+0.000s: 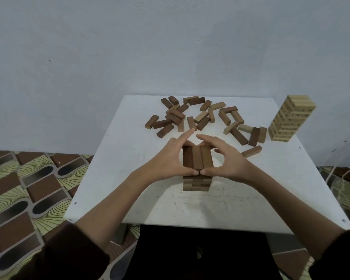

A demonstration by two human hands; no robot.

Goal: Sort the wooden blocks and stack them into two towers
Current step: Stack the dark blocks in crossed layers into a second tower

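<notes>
A white table is carrying loose blocks scattered along its far side, with a light tower standing at its far right corner. A dark tower is standing near the middle. The left hand and right hand are cupping its top layer, thumbs touching at the near edge and fingers curling round the far edge.
</notes>
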